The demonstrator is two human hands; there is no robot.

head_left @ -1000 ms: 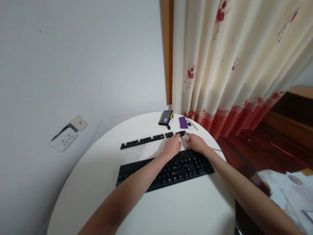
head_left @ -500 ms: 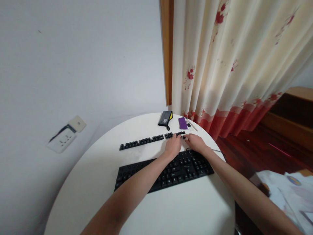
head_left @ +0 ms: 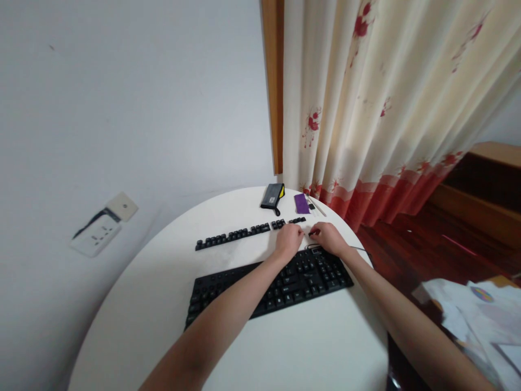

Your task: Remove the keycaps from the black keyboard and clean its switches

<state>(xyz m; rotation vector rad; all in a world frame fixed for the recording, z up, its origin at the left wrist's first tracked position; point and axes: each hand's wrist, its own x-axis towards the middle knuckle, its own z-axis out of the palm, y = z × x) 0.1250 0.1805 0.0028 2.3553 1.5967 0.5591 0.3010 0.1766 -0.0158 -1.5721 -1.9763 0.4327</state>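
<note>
A black keyboard (head_left: 303,282) lies on the white round table, partly covered by my left forearm. Beyond it runs a row of loose black keycaps (head_left: 232,235). My left hand (head_left: 290,240) is just past the keyboard's far edge, near the keycap row, its fingers pinched together; whatever may be in them is too small to make out. To its right, my right hand (head_left: 329,238) pinches a small black keycap (head_left: 313,233) between thumb and fingers. A small gap separates the two hands' fingertips.
A dark grey pouch (head_left: 272,196) with a yellow patch lies at the table's far side. Beside it are a purple cloth (head_left: 302,203) and a thin white stick (head_left: 319,207). The keyboard's cable (head_left: 358,248) leads off the right edge. A floral curtain (head_left: 345,108) hangs behind.
My hands have drawn slightly apart and back from the keycap row. The keycap now shows in my right fingers, and my left fingers have curled in. The view has shifted a little.
</note>
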